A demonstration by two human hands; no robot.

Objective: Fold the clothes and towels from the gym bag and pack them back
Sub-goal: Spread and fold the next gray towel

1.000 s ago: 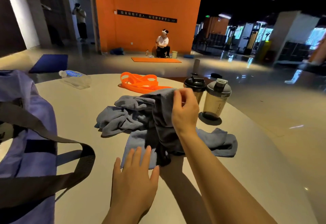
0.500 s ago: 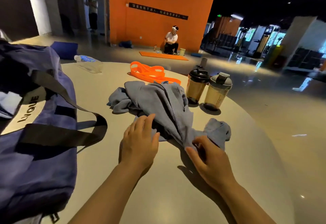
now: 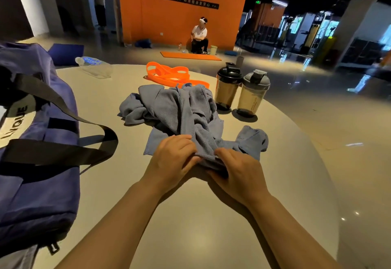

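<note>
Round beige tabletop (image 3: pixel 190 215) in a dim gym, left hand (image 3: pixel 172 159) and right hand (image 3: pixel 238 170) pinching the near edge of a crumpled grey-blue terry towel (image 3: pixel 179 108), fingertips hidden in folds, purple fabric gym bag (image 3: pixel 36 173) cut off at left, two smoky plastic shaker bottles (image 3: pixel 241 93) beyond.

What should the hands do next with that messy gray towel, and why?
Probably slide apart along the near edge to stretch it flat. Both the left hand and right hand pinch the gray towel at one bunched spot, and the rest lies crumpled on the table, so it likely needs spreading before any fold.
</note>
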